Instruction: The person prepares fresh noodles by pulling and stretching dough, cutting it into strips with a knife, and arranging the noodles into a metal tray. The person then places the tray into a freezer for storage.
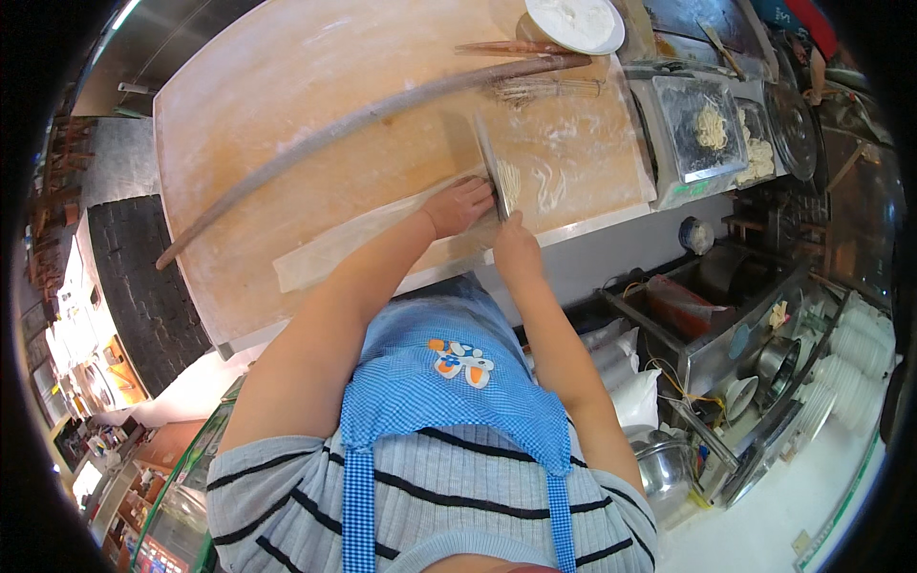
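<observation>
My right hand (519, 248) grips the handle of a broad-bladed knife (487, 154) near the front edge of the wooden board (301, 93). Flat under my left hand (461, 205) lies a long folded strip of dough (337, 256), which stretches away to the left. The fingers of that hand rest close beside the blade. Just right of the knife is a small bunch of cut noodles (509, 183). A few loose white strands or flour streaks (550, 186) mark the board farther right.
A long wooden rolling pin (344, 132) crosses the board behind my hands. Beyond it are a straw brush (548, 89) and a bowl of flour (577, 25). Noodles lie on a metal tray (688, 154) at right. A co-worker's arm (817, 71) shows at upper right.
</observation>
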Demonstrator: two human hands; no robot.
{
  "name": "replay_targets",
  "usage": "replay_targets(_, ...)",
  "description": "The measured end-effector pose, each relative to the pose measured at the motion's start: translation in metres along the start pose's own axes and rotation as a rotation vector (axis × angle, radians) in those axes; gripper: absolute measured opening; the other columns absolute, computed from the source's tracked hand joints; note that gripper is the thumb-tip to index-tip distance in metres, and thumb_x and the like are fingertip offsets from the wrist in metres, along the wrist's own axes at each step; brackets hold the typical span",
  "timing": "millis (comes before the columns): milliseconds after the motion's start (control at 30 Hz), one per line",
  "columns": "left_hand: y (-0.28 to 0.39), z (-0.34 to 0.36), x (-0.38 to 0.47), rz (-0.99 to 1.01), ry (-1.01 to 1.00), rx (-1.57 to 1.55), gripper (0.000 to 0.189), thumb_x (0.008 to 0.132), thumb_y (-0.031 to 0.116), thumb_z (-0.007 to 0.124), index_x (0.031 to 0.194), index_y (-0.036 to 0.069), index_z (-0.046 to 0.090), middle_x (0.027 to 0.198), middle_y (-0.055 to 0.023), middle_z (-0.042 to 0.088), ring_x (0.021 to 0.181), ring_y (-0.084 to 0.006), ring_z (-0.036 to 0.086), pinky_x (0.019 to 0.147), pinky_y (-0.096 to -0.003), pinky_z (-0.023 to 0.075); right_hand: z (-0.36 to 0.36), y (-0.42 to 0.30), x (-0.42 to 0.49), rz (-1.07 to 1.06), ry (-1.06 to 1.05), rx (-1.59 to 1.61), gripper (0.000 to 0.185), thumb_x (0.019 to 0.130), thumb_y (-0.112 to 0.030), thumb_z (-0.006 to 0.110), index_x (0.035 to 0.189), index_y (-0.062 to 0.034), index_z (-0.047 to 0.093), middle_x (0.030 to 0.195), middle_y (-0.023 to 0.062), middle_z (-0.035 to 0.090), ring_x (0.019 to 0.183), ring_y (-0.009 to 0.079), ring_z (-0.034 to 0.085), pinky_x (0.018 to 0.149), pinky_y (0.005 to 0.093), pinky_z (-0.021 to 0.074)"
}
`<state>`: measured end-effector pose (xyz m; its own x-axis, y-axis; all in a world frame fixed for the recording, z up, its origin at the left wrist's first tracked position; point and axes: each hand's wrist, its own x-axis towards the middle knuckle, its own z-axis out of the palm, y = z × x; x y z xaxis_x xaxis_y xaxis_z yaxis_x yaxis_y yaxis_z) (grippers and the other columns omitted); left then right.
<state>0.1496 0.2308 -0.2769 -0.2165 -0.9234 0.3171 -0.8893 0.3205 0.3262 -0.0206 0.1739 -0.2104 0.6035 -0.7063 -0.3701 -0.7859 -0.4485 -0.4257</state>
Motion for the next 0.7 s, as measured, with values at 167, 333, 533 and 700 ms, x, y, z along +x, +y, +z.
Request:
replay_targets(167,-0.002,0.000,-0.004,0.007,0.028,0.047,0.034,0.075,0.016,0.060,0.105,0.000,0.058,0.112,-0.0126,0.055,0.108,-0.0273,0.052,0.097,-0.0367,0.0432,-0.018,-0.003,0.004,0.078,-0.064,-0.028,0.024,0.090,-0.012,0.043,0.104,0.0076,0.043,0.085,0.0317,0.063,0.081,0.0467,0.063,0.073,0.0539,0.0487)
replay_targets(333,0.003,-0.006,-0.006,0.010,0.043,0.078,0.032,0.076,0.016,0.058,0.104,0.000,0.059,0.113,-0.0133,0.055,0.110,-0.0276,0.051,0.097,-0.0361,0.0434,-0.029,-0.001,-0.046,0.068,-0.141,-0.044,0.026,0.092,-0.016,0.045,0.104,0.0068,0.043,0.085,0.0317,0.062,0.082,0.0466,0.062,0.072,0.0538,0.0484)
replay_targets(533,0.002,-0.005,-0.004,-0.003,0.002,-0.026,0.030,0.078,0.013,0.056,0.105,0.001,0.060,0.113,-0.0136,0.055,0.111,-0.0278,0.051,0.099,-0.0363,0.0426,-0.003,-0.010,0.009,-0.010,0.017,-0.025,0.021,0.091,-0.015,0.046,0.099,0.0048,0.043,0.078,0.0298,0.063,0.077,0.0467,0.062,0.069,0.0533,0.0491)
replay_targets(700,0.001,-0.006,-0.008,0.003,0.019,0.061,0.031,0.078,0.013,0.056,0.106,0.001,0.059,0.114,-0.0135,0.055,0.110,-0.0278,0.051,0.098,-0.0360,0.0429,-0.018,0.002,-0.028,-0.016,-0.013,-0.017,0.023,0.094,-0.017,0.044,0.103,0.0040,0.043,0.076,0.0304,0.062,0.073,0.0483,0.061,0.066,0.0559,0.0476)
